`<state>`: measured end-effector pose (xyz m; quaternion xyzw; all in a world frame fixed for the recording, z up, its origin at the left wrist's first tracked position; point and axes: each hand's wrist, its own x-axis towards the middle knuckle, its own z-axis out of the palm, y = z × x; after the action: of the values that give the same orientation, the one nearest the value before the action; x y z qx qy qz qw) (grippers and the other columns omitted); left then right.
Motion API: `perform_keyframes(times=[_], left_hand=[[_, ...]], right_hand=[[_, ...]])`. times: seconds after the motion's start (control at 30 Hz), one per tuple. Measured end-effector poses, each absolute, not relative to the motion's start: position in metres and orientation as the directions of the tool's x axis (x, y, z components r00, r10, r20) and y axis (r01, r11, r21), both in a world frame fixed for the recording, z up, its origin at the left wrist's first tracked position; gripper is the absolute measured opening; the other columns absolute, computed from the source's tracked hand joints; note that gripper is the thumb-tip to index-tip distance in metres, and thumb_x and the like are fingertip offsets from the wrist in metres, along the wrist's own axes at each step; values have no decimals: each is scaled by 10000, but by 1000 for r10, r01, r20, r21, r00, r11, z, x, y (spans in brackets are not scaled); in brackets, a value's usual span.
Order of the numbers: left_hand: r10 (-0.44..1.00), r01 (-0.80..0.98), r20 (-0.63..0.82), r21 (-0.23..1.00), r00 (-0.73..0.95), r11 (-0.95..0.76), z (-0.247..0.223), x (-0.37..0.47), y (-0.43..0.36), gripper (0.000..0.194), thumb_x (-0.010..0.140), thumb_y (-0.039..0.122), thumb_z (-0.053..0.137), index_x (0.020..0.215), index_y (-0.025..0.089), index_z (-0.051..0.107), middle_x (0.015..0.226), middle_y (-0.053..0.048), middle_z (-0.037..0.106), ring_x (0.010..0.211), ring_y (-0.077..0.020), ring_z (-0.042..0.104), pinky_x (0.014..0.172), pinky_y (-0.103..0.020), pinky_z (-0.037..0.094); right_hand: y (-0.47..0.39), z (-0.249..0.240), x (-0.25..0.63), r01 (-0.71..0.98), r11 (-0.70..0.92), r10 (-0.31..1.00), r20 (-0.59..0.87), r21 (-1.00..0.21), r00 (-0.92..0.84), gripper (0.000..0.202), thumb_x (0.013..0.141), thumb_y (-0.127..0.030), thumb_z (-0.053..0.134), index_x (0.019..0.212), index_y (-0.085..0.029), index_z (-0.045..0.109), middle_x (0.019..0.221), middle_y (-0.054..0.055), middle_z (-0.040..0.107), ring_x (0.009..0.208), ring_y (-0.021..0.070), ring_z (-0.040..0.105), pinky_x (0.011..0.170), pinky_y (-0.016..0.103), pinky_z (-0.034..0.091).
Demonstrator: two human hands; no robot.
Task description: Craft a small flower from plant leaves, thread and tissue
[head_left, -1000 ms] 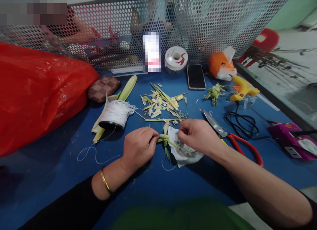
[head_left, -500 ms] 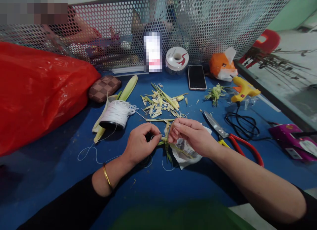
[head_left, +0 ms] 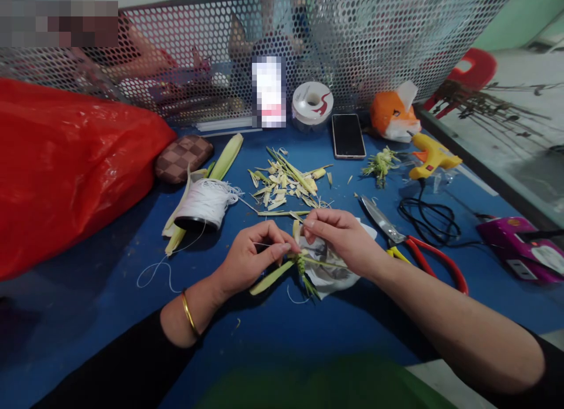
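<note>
My left hand pinches a small woven green leaf piece and the thread by its fingertips. A pale leaf strip sticks out to the lower left of the piece. Close by on the right, my right hand has its thumb and fingers pinched together next to an upright leaf strip; what they hold is too small to make out. Crumpled white paper lies beneath. Left of my hands is a spool of white thread, with loose thread trailing over the blue table.
Leaf scraps lie ahead. Scissors, red-handled pliers, a yellow glue gun and a purple power box are on the right. A red bag fills the left; a phone lies near the mesh.
The woven piece has turned, and its pale strip now shows at the lower left. My left hand has shifted slightly right, its fingertips over the piece.
</note>
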<state>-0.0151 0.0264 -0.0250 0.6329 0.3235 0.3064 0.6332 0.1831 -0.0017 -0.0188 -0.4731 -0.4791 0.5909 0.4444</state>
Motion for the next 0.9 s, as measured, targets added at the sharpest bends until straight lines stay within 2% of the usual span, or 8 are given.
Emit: perform_keyframes(times=[0.1,0.27,0.47,0.77,0.83,0.9], left_hand=[[814,81,-68,996,577,25,-26,-13,27,184,826,263,650,694,164,568,740,-40,689,659,-132,601,633,-248,476],[836,198,-109,980,538,1,-27,-10,26,165,808,274,651,698,167,589,715,-30,675,656,-139,600,647,-262,489],[854,273,-111,961,508,-38,-25,-8,25,171,796,272,646,672,164,597,694,-33,672,663,-147,606,657,-269,488],[867,288,-98,956,488,-54,-27,-9,26,174,802,269,646,673,164,597,666,-22,661,631,-140,595,630,-261,482],[877,256,-53,963,478,-82,-27,-10,28,177,808,270,645,673,163,603,724,-40,679,677,-151,617,658,-274,498],[889,234,55,956,455,-179,-26,-11,28,177,808,256,650,662,163,614,834,-70,694,792,-176,642,730,-298,510]], right_hand=[[-2,-18,184,-34,-152,971,-142,-988,-191,283,824,-363,647,620,-176,589,620,-22,570,554,81,460,538,222,359],[-6,-19,181,-7,-184,955,-177,-983,-237,274,825,-374,614,637,-186,548,501,-81,410,445,60,304,438,217,239],[-7,-21,176,150,-79,971,-111,-985,-212,229,817,-308,544,625,-193,499,567,-60,426,524,79,359,482,223,293],[-5,-24,175,208,-61,975,-103,-976,-198,233,837,-301,523,631,-195,498,555,-61,418,522,83,350,493,228,294],[-4,-27,175,217,-45,976,-89,-975,-200,211,851,-306,531,674,-190,525,570,-56,443,531,87,364,505,230,304],[-4,-30,175,224,12,975,-39,-974,-220,154,849,-297,551,745,-185,567,627,-42,495,563,95,397,532,235,325]])
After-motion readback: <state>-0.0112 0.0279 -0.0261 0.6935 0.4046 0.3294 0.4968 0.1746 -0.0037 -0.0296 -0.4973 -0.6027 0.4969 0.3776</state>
